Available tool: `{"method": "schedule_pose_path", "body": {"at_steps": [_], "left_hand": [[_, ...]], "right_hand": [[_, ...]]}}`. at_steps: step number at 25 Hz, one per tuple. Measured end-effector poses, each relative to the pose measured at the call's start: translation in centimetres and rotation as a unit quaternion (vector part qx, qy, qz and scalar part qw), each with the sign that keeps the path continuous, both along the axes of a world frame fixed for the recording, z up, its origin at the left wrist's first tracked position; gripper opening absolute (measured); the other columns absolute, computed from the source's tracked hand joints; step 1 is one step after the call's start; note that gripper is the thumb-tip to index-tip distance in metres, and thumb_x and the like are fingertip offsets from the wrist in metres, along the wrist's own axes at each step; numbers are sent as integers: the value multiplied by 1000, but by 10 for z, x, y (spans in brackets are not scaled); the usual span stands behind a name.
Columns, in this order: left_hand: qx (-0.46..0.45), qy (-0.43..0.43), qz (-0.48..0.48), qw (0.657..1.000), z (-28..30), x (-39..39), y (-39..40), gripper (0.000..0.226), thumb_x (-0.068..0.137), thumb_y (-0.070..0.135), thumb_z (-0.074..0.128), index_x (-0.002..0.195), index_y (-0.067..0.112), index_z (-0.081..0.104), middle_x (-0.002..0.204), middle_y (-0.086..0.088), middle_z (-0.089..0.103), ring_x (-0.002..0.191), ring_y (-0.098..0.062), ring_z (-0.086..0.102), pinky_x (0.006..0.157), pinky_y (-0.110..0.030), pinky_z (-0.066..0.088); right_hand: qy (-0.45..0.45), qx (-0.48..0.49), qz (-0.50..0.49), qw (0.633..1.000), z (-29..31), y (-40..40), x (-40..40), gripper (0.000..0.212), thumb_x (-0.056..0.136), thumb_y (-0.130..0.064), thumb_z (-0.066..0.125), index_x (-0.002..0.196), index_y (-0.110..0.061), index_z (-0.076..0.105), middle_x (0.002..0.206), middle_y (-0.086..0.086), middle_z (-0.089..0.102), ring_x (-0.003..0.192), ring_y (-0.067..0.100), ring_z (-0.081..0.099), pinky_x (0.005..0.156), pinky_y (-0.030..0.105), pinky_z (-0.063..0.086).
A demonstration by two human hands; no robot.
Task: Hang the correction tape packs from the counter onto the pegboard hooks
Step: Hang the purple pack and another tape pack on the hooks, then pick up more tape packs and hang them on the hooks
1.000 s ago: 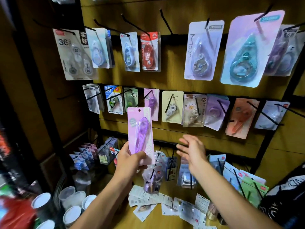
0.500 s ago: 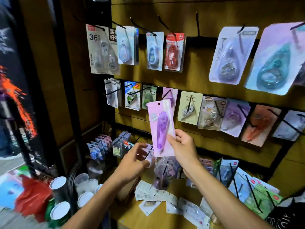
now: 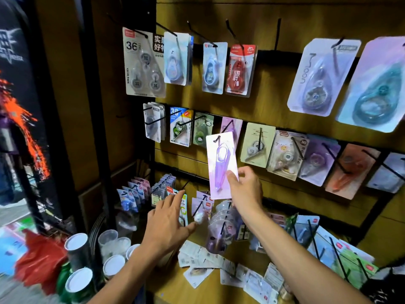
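My right hand (image 3: 246,189) pinches the lower right corner of a purple correction tape pack (image 3: 221,164), held upright against the pegboard (image 3: 269,106). The pack's top hole sits at the tip of a black hook (image 3: 228,126) in the middle row, in front of another purple pack. My left hand (image 3: 167,222) hovers lower left with fingers spread, holding nothing, near the bottom row of hung packs. Several loose packs (image 3: 208,260) lie on the wooden counter (image 3: 175,290) below.
Three rows of hooks carry many packs; an empty hook (image 3: 278,34) stands in the top row. White-lidded cups (image 3: 76,246) and a red bag (image 3: 39,268) sit at the lower left. A black frame post (image 3: 96,128) borders the board's left side.
The purple pack passed from my left hand to my right and rose to the middle-row hook. My left hand dropped away, open. The camera view shifted left.
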State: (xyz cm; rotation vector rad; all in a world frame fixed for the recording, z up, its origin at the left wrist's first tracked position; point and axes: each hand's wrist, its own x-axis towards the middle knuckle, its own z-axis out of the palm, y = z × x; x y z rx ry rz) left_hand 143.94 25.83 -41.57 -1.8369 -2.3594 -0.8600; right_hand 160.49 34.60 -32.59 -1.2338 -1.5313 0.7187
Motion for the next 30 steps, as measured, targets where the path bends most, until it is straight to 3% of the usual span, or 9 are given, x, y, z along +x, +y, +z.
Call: {"method": "schedule_pose_path", "body": {"at_steps": [4, 7, 12, 15, 18, 20, 22, 25, 30], "left_hand": [[11, -12, -17, 1000, -5, -6, 6, 92, 78, 66, 55, 154, 31, 18, 151, 4, 38, 133, -21, 39, 103, -43, 40], [12, -21, -24, 999, -9, -19, 12, 87, 82, 62, 58, 154, 30, 20, 150, 5, 40, 131, -19, 41, 104, -41, 41], [-13, -17, -31, 999, -20, -33, 18, 84, 83, 59, 60, 153, 33, 21, 147, 9, 39, 130, -18, 40, 101, -38, 42], [-44, -30, -42, 998, -28, -32, 16, 83, 84, 53, 60, 153, 31, 20, 148, 7, 38, 130, -19, 39, 103, -38, 40], [-54, -54, -45, 996, -37, -19, 5, 78, 86, 43, 64, 153, 24, 28, 148, 0, 41, 130, -25, 41, 104, -40, 40], [-76, -62, -51, 994, -50, -6, -7, 76, 85, 39, 67, 151, 21, 33, 147, -4, 43, 128, -30, 44, 103, -41, 40], [-108, -66, -53, 991, -73, 12, -19, 74, 84, 38, 69, 149, 20, 37, 143, -7, 47, 125, -34, 46, 101, -43, 41], [-174, -76, -49, 981, -118, 39, -31, 74, 85, 45, 66, 149, 24, 35, 143, -5, 47, 125, -33, 47, 96, -45, 46], [-283, -101, -54, 952, -212, 83, -26, 74, 87, 49, 61, 150, 25, 32, 147, -5, 44, 130, -29, 45, 96, -41, 47]], "right_hand": [[138, -30, -7, 990, 5, 45, -17, 25, 89, 7, 56, 100, -15, 50, 103, 9, 59, 86, 26, 65, 43, 24, 55], [191, -95, 22, 977, 8, 84, -31, 40, 87, 18, 45, 111, -12, 58, 117, 10, 56, 107, 28, 59, 56, 20, 58], [206, -175, 92, 958, 12, 134, -32, 60, 87, 6, 59, 141, -15, 44, 143, 9, 47, 118, 27, 56, 80, 32, 57], [209, -213, 117, 947, 5, 134, -23, 64, 86, -11, 66, 143, -25, 41, 146, 3, 42, 128, 27, 43, 100, 46, 47], [274, -241, 85, 927, -10, 104, -1, 55, 88, -18, 66, 138, -23, 46, 140, 5, 45, 132, 29, 40, 103, 46, 42], [292, -232, 69, 925, -37, 67, 22, 35, 91, -18, 63, 124, -21, 55, 125, 3, 53, 122, 26, 49, 91, 38, 47], [262, -180, 28, 948, -81, 24, 49, 20, 92, -16, 62, 112, -21, 61, 111, 2, 61, 105, 20, 58, 77, 30, 50], [217, -111, -36, 969, -165, -38, 85, 16, 91, -9, 63, 91, -25, 64, 93, 0, 67, 86, 19, 62, 70, 34, 49], [102, -271, -119, 950, -315, -56, 139, 16, 85, -6, 66, 79, -21, 63, 86, -4, 67, 91, 32, 65, 80, 48, 53]]}}
